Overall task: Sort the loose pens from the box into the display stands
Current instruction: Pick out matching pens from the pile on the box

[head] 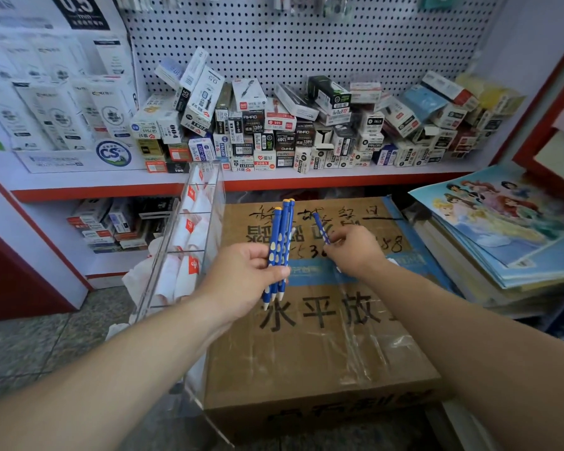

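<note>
My left hand (241, 276) grips a bundle of blue pens (279, 245) with pale dots and yellow caps, held upright above a sealed cardboard box (306, 359). My right hand (355, 249) pinches a single blue pen (321, 227) of the same kind, tilted up and to the left, a short way right of the bundle. A clear acrylic display stand (189, 242) with tiered compartments stands left of the box; white packets with red labels lie in it.
A red-edged shelf (274, 180) behind holds a heap of small pen boxes (306, 125) under a pegboard. Tall white cartons (62, 115) stand at the left. A stack of illustrated books (508, 222) lies at the right. Grey tiled floor (30, 353) at the lower left.
</note>
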Available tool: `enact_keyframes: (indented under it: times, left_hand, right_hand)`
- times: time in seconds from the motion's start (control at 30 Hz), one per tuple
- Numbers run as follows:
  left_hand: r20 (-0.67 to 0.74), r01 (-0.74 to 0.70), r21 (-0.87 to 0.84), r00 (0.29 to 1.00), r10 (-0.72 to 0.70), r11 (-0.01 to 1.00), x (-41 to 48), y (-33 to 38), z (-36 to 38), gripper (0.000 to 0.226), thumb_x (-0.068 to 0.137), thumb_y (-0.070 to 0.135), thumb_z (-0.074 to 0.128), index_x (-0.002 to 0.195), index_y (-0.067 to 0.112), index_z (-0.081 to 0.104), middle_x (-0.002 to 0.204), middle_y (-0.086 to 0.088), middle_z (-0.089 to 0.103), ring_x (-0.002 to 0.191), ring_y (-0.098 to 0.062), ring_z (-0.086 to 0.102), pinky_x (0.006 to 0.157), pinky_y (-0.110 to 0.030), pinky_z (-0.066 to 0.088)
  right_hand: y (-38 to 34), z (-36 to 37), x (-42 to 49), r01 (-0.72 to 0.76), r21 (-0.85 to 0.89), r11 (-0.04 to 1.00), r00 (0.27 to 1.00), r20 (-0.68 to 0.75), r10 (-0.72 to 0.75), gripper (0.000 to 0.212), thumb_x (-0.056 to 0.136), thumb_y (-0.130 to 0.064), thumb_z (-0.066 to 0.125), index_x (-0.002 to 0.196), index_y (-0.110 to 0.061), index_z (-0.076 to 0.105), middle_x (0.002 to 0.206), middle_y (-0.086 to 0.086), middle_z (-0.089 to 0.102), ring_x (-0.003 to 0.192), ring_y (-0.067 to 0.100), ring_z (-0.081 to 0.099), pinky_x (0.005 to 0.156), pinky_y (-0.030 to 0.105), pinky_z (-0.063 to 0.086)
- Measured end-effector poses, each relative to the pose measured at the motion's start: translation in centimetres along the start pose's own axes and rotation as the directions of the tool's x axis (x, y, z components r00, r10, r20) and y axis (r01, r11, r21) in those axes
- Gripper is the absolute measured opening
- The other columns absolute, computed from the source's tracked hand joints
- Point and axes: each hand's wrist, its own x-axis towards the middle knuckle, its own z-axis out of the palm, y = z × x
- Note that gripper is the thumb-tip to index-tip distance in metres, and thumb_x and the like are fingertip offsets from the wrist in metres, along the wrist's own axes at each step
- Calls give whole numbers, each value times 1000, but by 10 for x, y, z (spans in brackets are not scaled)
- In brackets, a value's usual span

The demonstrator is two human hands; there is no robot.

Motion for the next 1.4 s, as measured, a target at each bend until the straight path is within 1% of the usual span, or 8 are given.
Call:
enact_keyframes:
  times: [0.2,0.4,0.53,0.67,0.8,0.97,1.13,1.4]
  left_hand:
    - [45,4,-21,999,-3,1000,-1,7,14,28,89,6,75,116,8,69,92,-8,79,79,-22,78,69,-33,64]
    - [120,-37,-12,992,38,999,-10,25,54,18,89,5,75,106,13,71,89,-6,79,80,-20,77,60,-25,59]
    - [198,-64,-13,978,65,998,-19,37,90,15,90,8,75,104,12,72,90,-6,79,79,-19,77,60,-25,58]
    - [295,-73,-25,953,77,997,-25,43,133,14,91,8,74,104,11,72,93,-8,79,80,-19,77,58,-22,55]
    - [380,-46,-67,922,68,997,-30,43,178,14,92,2,71,102,10,71,93,-11,78,81,-21,76,77,-37,63]
    - [431,-60,-60,899,81,996,-35,36,229,14,89,-2,72,97,9,71,92,-18,77,75,-23,74,74,-38,60]
    - [447,-73,-34,891,81,997,-40,26,266,18,88,0,74,97,16,72,93,-13,78,78,-24,73,79,-42,61]
    - [472,-82,10,879,68,997,-34,17,285,20,88,7,77,105,17,73,93,-3,78,79,-13,75,64,-21,55]
  right_hand:
    - [12,-43,-38,3,188,982,999,41,-11,11,94,-17,70,84,-14,70,74,1,69,58,5,61,48,13,42]
    - [31,-102,-86,22,285,958,995,91,-50,14,92,-6,71,98,-10,59,78,12,75,68,21,72,55,30,54]
    - [49,-156,-115,27,322,946,1000,-20,-22,24,91,-5,71,103,-16,54,80,19,72,71,28,71,59,35,57]
    - [79,-205,-144,19,372,928,975,-213,65,5,100,-20,63,101,-16,59,85,8,77,76,23,75,66,42,61]
    - [120,-233,-169,-28,350,936,924,-348,158,16,102,-30,60,92,-17,63,83,12,74,70,25,73,76,53,62]
    - [156,-244,-198,-108,248,963,893,-402,204,15,101,-19,62,86,-16,64,82,4,67,71,14,69,68,27,63]
    - [189,-234,-205,-196,29,980,872,-452,188,11,89,-31,74,89,-24,65,84,-1,72,79,21,71,79,46,60]
    - [198,-214,-195,-231,-75,970,911,-368,189,26,98,-35,63,90,-11,66,83,7,71,79,24,68,78,47,58]
